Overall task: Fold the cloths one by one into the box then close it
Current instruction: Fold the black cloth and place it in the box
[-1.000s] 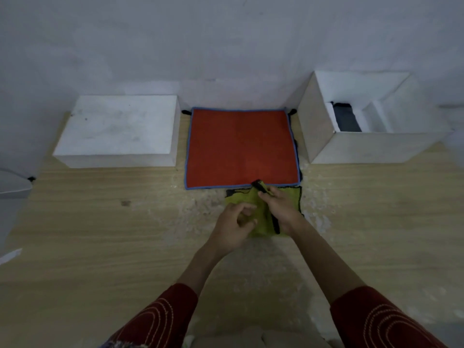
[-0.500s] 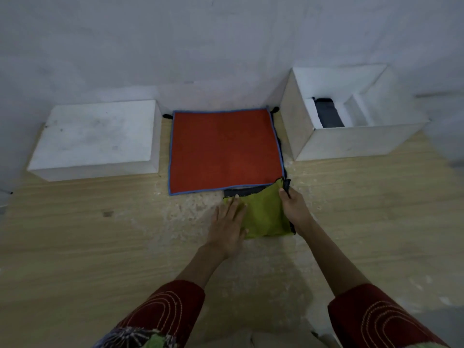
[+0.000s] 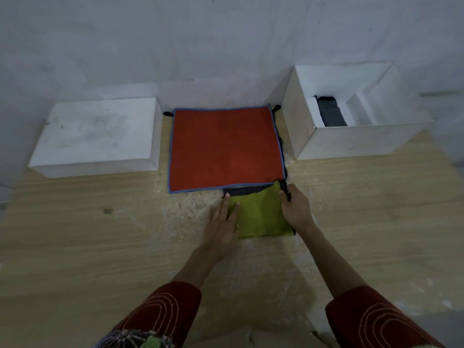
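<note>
Hands work a green cloth (image 3: 261,214) on a pale wooden table (image 3: 75,237) set against a grey-white wall (image 3: 226,41). At far left stands a closed white box (image 3: 98,135), its top scuffed. Just beside it to the right lies an orange cloth (image 3: 226,148) with a blue hem, spread flat; dark loops of other cloths under it peep out at its far corners and along its right edge. The green cloth, folded to a small rectangle, sits just in front of the orange one's near right corner, a strip of dark grey fabric (image 3: 244,190) showing along its far edge. The left hand (image 3: 222,226) lies flat, fingers spread, pressing the cloth's left side. The right hand (image 3: 296,208) grips the cloth's right edge, thumb and fingers pinching the dark hem at the far corner. At right, touching nothing else, stands an open white box (image 3: 351,139) with a dark folded cloth (image 3: 330,113) upright in a narrow slot inside; the box's near wall hides the lower part of that cloth. Red sleeves (image 3: 160,312) with pale stitching fill the foreground.
</note>
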